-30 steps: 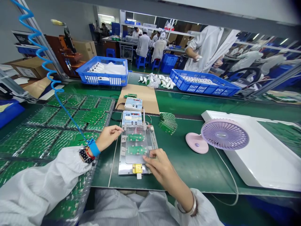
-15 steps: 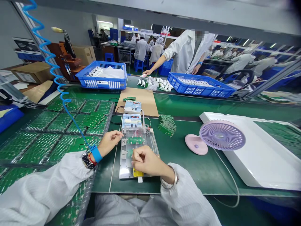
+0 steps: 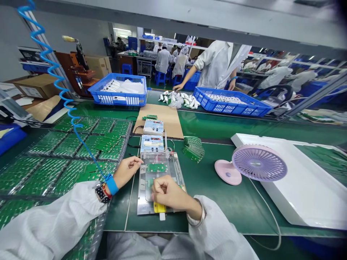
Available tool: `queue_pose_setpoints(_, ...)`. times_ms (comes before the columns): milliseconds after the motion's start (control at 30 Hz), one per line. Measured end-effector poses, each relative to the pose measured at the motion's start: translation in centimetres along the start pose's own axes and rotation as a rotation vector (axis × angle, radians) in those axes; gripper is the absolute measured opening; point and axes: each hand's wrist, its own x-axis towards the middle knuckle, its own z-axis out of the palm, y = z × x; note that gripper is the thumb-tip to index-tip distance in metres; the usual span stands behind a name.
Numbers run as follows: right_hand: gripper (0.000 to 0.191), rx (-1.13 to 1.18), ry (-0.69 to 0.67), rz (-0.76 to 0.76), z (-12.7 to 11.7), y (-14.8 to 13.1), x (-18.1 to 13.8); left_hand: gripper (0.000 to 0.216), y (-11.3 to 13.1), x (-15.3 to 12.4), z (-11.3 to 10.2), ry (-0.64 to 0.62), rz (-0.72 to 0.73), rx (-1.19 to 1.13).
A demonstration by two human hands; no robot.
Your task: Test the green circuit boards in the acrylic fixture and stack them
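A test fixture (image 3: 141,207) with a clear cover lies on the green bench in front of me. One green circuit board (image 3: 157,168) sits in its slot marked 2; a second board in slot 1 is partly covered by my right hand (image 3: 168,194). That hand is closed in a pinch over the lower part of the fixture, above a yellow block (image 3: 159,207); anything between its fingers is hidden. At the fixture's upper left edge is my left hand (image 3: 126,173), thumb and fingers drawn together. Whether it grips anything there is unclear. A blue wrist strap (image 3: 111,184) circles the left wrist.
Trays of boards (image 3: 62,151) fill the left. Two meters (image 3: 151,143) stand behind the fixture, beside fanned-out boards (image 3: 193,148). To the right are a purple fan (image 3: 258,164) and a white tray (image 3: 276,202). Blue baskets (image 3: 118,97) and a co-worker (image 3: 214,63) are beyond.
The whole view has shifted slightly, so the bench appears lower. Both my hands keep about the same place at the fixture. The co-worker's reaching hand has moved over the pile of white parts.
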Motion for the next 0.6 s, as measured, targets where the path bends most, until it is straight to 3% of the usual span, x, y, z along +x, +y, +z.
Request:
queue_pose_setpoints(100, 0.034, -0.083, 0.031, -0.091, -2.6, -1.3, 1.9, 0.025, -0.3, -0.1, 0.2, -0.008, 0.007, -0.016)
queue_pose_setpoints(200, 0.012, -0.509, 0.247, -0.16, -6.9, -2.7, 5.4, 0.026, -0.7, -0.1, 0.6, -0.023, 0.004, -0.004)
queue_pose_setpoints(233, 0.017, -0.713, 0.296, -0.113, -8.5, -2.9, 6.7, 0.025, -0.9, -0.1, 0.7, -0.028, 0.002, 0.003)
queue_pose_setpoints(267, 0.035, -0.919, 0.291, -0.015, -10.0, -3.1, 8.0, 0.025, -1.0, -0.1, 0.7, -0.033, 0.001, 0.007)
queue_pose_setpoints(400, 0.089, -1.096, 0.214, 0.219, -13.8, -2.5, 12.1, 0.021, -1.1, -0.2, 0.8, -0.035, 0.005, -0.011)
queue_pose_setpoints(500, 0.112, -1.148, 0.117, 0.385, -14.3, -1.8, 13.6, 0.018, -1.2, -0.2, 0.8, -0.028, 0.004, -0.025)
queue_pose_setpoints(600, 0.123, -1.183, 0.052, 0.487, -13.9, -1.5, 14.3, 0.018, -1.3, -0.2, 0.8, -0.025, -0.007, -0.032)
